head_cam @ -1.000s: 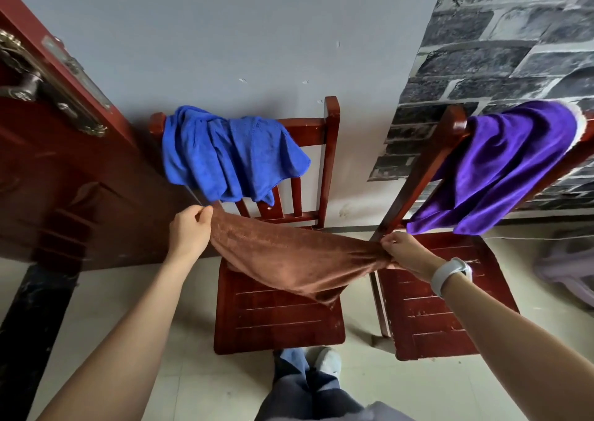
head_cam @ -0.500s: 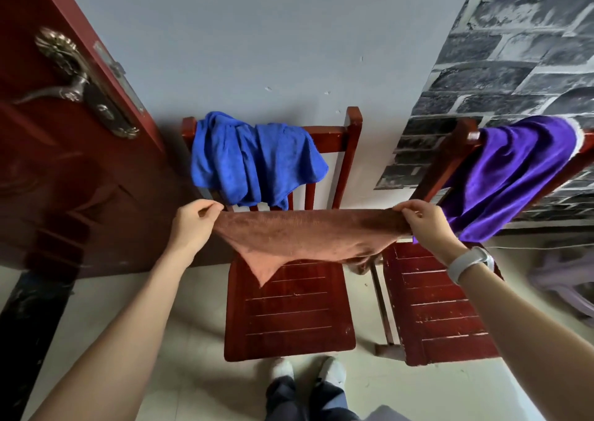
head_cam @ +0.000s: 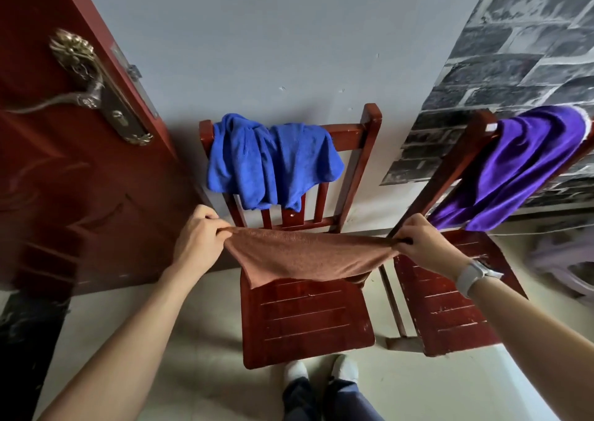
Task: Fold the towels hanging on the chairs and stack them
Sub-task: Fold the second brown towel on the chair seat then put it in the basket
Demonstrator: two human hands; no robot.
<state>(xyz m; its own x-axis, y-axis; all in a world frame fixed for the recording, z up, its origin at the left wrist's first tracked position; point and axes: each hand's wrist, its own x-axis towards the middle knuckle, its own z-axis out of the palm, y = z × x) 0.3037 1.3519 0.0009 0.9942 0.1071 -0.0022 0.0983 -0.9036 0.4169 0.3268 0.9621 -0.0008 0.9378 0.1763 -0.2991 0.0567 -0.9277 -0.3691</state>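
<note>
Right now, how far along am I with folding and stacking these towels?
Nothing is finished: no folded towel or stack shows on either chair seat. In hand is the brown towel, stretched above the seat of the left chair, pinched by your left hand and right hand. Still waiting are the blue towel, bunched over that chair's back, and the purple towel on the right chair.
</note>
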